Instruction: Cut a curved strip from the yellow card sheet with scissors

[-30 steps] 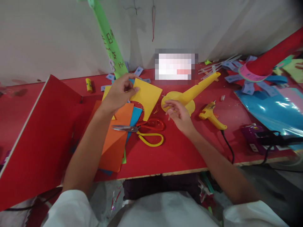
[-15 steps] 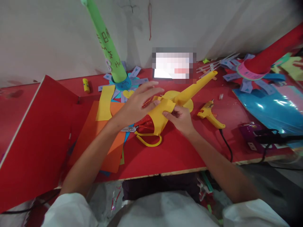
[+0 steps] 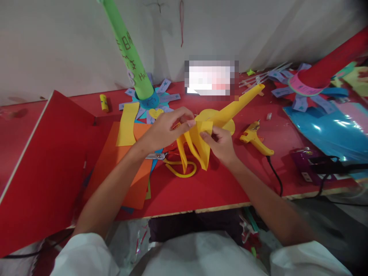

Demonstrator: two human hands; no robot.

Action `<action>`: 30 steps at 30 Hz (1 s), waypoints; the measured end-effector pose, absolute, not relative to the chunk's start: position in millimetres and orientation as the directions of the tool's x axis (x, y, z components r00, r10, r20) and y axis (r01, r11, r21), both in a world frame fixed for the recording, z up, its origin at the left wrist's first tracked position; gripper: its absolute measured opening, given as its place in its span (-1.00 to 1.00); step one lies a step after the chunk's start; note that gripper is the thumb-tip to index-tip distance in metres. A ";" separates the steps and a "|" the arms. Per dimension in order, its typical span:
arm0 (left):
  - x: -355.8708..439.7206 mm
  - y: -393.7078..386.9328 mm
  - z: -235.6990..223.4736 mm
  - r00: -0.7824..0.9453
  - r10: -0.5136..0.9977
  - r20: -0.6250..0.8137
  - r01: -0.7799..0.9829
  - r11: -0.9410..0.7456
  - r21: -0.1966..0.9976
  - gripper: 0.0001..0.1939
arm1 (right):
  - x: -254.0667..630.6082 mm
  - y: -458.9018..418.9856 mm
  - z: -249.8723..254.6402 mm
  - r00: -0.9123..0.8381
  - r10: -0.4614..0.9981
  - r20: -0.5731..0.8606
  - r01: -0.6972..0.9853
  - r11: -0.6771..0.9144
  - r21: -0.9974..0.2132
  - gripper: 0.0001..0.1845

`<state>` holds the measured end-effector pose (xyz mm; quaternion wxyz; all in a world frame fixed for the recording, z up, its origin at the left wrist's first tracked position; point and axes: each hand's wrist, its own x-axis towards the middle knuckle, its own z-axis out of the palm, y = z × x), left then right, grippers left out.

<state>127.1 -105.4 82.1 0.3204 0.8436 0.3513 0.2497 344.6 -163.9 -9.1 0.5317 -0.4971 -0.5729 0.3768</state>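
Both hands hold one cut piece of yellow paper (image 3: 198, 147) above the red table (image 3: 218, 184). My left hand (image 3: 168, 128) pinches its top edge at the left. My right hand (image 3: 220, 143) pinches it at the right. The paper bends and hangs down between them. Right behind it stands a yellow paper cone (image 3: 235, 107) on a yellow disc. Scissors (image 3: 156, 156) with red and yellow handles lie under the paper, partly hidden.
A yellow glue gun (image 3: 255, 140) with a black cord lies to the right. An orange sheet (image 3: 135, 172) and a yellow strip (image 3: 126, 124) lie at left beside a raised red board (image 3: 43, 168). A green tube (image 3: 126, 46) and a red tube (image 3: 333, 63) stand behind.
My left hand carried the yellow paper from the left to the middle, and my right hand took hold of it. The paper has bent into hanging folds.
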 end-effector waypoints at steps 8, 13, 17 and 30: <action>109.9 -95.4 67.6 0.657 0.754 -0.020 0.666 -0.568 0.484 -0.51 | 345.8 -161.1 -12.9 0.085 0.975 0.207 0.218 0.184 -0.958 -0.46; 105.8 -84.5 50.4 0.597 0.802 -0.018 0.693 -0.505 0.514 -0.55 | 347.3 -159.7 -16.7 0.101 0.979 0.175 0.234 0.147 -0.961 -0.54; 106.6 -80.2 51.0 0.594 0.805 0.011 0.582 -0.439 0.684 -0.54 | 348.3 -157.6 -23.4 0.125 0.981 0.150 0.188 0.125 -0.974 -0.60; 116.2 -96.0 58.4 0.702 0.700 0.132 0.490 -0.610 0.623 -0.52 | 337.3 -158.4 -21.0 0.144 0.989 -0.024 -0.232 0.011 -0.973 -0.56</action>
